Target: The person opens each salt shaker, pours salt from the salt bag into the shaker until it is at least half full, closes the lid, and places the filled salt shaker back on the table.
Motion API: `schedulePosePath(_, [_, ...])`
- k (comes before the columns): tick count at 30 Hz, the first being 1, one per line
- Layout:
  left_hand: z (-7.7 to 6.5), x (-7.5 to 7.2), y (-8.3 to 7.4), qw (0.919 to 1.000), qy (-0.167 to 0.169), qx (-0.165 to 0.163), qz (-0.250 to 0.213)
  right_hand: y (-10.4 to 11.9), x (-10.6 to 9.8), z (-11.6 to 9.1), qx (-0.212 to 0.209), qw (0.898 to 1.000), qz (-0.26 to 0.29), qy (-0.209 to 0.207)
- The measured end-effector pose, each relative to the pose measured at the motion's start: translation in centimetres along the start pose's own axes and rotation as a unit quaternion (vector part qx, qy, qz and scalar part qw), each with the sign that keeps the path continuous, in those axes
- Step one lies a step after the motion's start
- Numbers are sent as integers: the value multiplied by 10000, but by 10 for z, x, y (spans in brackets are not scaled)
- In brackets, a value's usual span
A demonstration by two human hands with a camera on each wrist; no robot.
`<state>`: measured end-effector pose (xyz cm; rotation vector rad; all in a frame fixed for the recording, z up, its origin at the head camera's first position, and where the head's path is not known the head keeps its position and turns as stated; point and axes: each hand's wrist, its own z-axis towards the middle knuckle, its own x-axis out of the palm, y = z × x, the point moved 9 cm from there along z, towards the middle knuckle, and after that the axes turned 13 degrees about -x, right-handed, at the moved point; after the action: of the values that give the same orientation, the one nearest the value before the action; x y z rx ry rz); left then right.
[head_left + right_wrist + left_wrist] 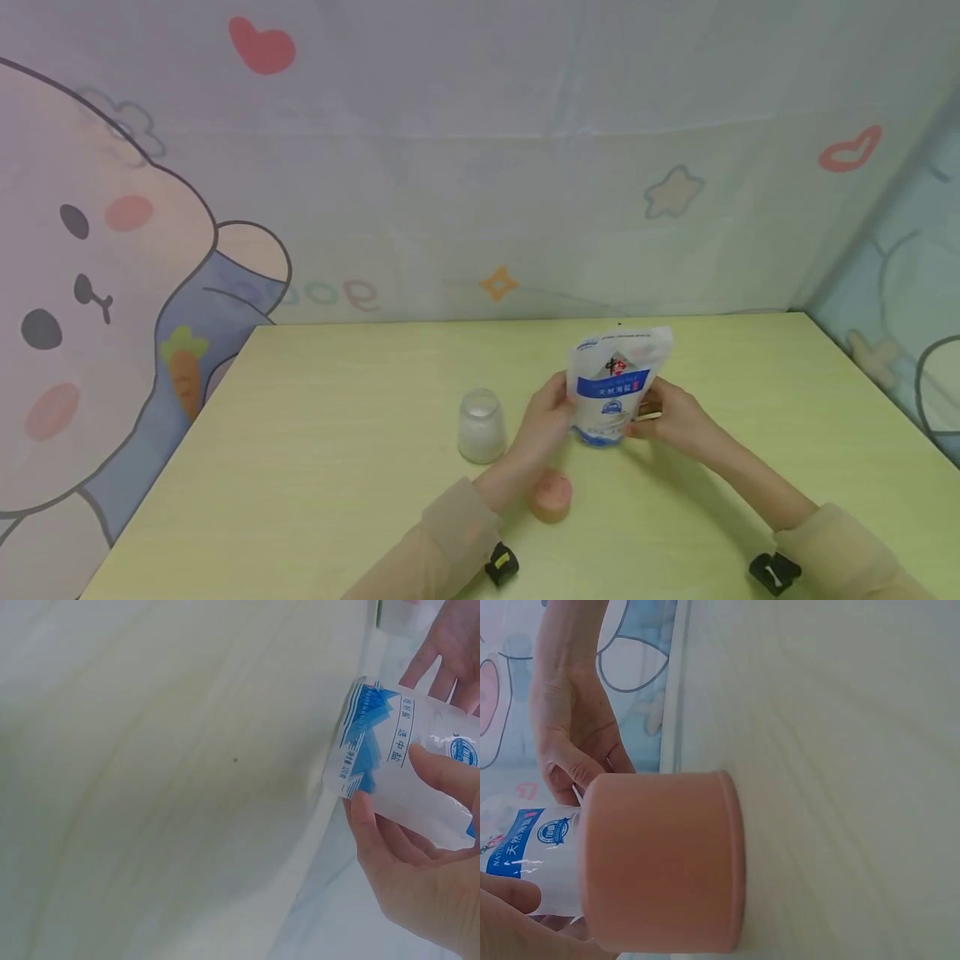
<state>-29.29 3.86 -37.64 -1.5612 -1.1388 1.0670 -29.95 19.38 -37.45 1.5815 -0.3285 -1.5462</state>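
Note:
A white and blue stand-up bag of sea salt [611, 392] is held upright between both hands over the table, tilted slightly to the right. My left hand [543, 425] grips its left side; in the left wrist view the thumb lies across the bag's front, other fingers partly hidden behind. My right hand [675, 421] holds the right side, and in the right wrist view its thumb presses the printed face [405, 742] with fingers curled beneath. Below my left wrist sits a round salmon-pink lid [551, 496], large in the left wrist view [664, 862].
An uncapped glass jar [482, 427] with white contents stands left of my left hand. The pale yellow table [315, 467] reaches a printed cloth backdrop [420, 208] behind. Black wrist devices [775, 573] are on both sleeves.

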Motion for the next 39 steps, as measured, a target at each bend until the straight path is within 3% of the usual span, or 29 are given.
schedulePosePath(4, [-7,-2,1,10000,30,-41,32,1,-2,-5,91,9996,-33,253])
schedulePosePath(8, [-21,-7,-1,9997,17,-129,202,6,-12,-13,194,9969,-450,621])
schedulePosePath(12, [-36,-14,-8,9992,2,-41,402,17,-16,-21,288,9886,-971,1110])
schedulePosePath(17, [-51,-24,-16,9987,-22,155,476,42,-4,-31,300,9775,-1450,1502])
schedulePosePath(20, [-59,-31,-21,9985,-7,322,438,59,9,-32,-69,9773,-1481,1515])
schedulePosePath(24, [-72,-43,-26,9970,18,745,221,84,31,-33,-944,9759,-1343,1438])
schedulePosePath(29, [-88,-72,-28,9935,-378,1069,96,104,51,-30,-1651,9652,-1533,1328])
schedulePosePath(35, [-89,-114,-18,9869,-1130,1057,458,118,69,-23,-2326,9414,-1997,1404])
schedulePosePath(39, [-77,-128,-8,9838,-1293,840,910,126,81,-19,-2699,9205,-2412,1471])
